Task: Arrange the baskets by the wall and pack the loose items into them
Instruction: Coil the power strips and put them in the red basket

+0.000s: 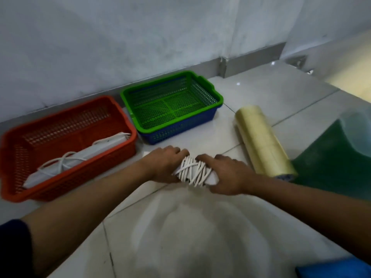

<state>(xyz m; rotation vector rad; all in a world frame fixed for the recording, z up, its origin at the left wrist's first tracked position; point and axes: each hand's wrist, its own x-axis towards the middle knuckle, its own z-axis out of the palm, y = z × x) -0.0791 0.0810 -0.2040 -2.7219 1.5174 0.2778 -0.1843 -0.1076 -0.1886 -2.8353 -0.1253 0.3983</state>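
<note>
A red basket (pixel 18 141) stands by the wall at the left and holds a white power strip (pixel 80 157) wrapped in its cord. To its right, a green basket (pixel 138 93) is nested in a blue basket (pixel 180 127), with nothing in it. On the floor in front lies a second white power strip with its cord wound around it (pixel 193 171). My left hand (pixel 162 163) grips its left end and my right hand (pixel 226 173) grips its right end. A stack of yellowish tape rolls (pixel 259 137) lies on its side to the right.
A dark green plastic object (pixel 331 157) with a pale blue tub behind it sits at the right edge. A blue item (pixel 337 267) shows at the bottom right corner. The floor is pale tile, and a grey skirting runs along the wall.
</note>
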